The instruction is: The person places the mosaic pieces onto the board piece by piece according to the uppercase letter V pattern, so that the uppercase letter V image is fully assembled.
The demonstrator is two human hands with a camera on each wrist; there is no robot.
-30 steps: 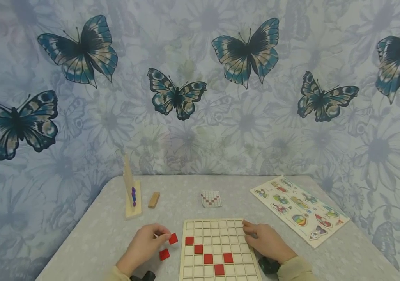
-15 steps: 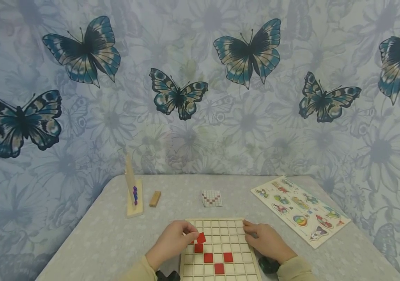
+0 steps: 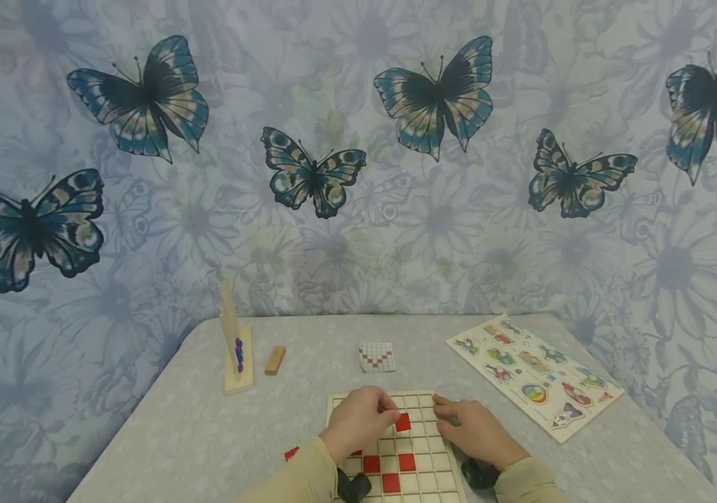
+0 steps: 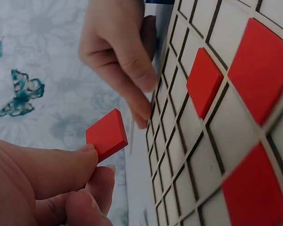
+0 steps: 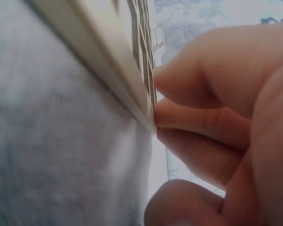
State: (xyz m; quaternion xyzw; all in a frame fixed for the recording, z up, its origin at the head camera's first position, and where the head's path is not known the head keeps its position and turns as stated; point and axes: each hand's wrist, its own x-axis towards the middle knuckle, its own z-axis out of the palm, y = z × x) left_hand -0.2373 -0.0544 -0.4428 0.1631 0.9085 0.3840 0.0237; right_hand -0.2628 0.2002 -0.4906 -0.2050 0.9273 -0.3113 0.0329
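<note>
In the head view, my left hand (image 3: 360,421) is over the upper part of a cream gridded wooden board (image 3: 428,483). Thumb and fingertips pinch a flat red square tile (image 4: 106,134), held above the grid in the left wrist view. Several more red tiles (image 3: 371,464) lie in cells of the board; my left hand and sleeve cover some cells. At the board's far right corner rests my right hand (image 3: 473,427), its fingers (image 5: 193,115) touching the rim. Left of the board lies another red tile (image 3: 292,453), partly hidden by the sleeve.
A small pattern card (image 3: 377,357) stands behind the board. To the left are a wooden block (image 3: 275,360) and an upright wooden stand (image 3: 239,377) with purple pieces. A picture puzzle board (image 3: 534,381) lies at the right.
From beside the board, my left hand has moved right across the grid with the pinched red tile. My right hand has stayed at the corner.
</note>
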